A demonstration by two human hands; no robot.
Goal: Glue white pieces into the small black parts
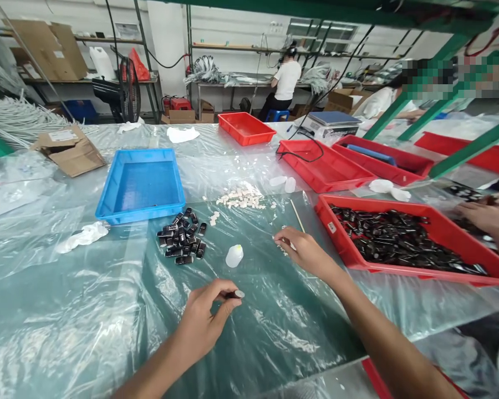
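My left hand (205, 318) pinches a small dark piece with a pale round end (235, 294) between thumb and fingers, low over the plastic-covered table. My right hand (301, 249) rests fingertips-down on the table at a few small white bits (283, 247); whether it grips one I cannot tell. Between the hands stands a small white bottle (234, 255). A pile of small black parts (183, 239) lies left of the bottle. More white bits (240, 197) are heaped farther back. A thin stick (298, 215) lies beyond my right hand.
A blue tray (108, 206) sits back left. A red tray of black parts (441, 211) stands at right, with another person's hands (488, 213) beside it. More red trays (246, 128) and a scale (331, 119) lie behind. A crumpled white glove (83, 236) lies at left.
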